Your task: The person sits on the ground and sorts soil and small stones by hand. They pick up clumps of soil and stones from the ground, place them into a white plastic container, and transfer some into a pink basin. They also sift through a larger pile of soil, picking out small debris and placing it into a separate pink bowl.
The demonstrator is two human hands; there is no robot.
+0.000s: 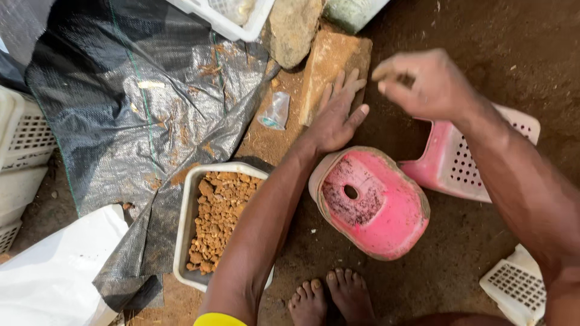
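While the left hand point(336, 118) lies spread flat on a dusty wooden block point(329, 66), the right hand point(423, 84) hovers pinched shut. An upturned pink plastic stool point(377, 205) sits on the dirt floor point(459, 265) just below both.

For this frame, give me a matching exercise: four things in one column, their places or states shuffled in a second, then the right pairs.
1. Left hand
2. Right hand
3. Round pink plastic stool
4. White rectangular tray of brown lumps

a. raised, fingers pinched together
b. overturned on the soil
c. flat on the brown block
d. partly on the black woven sheet

Pairs: 1-c, 2-a, 3-b, 4-d
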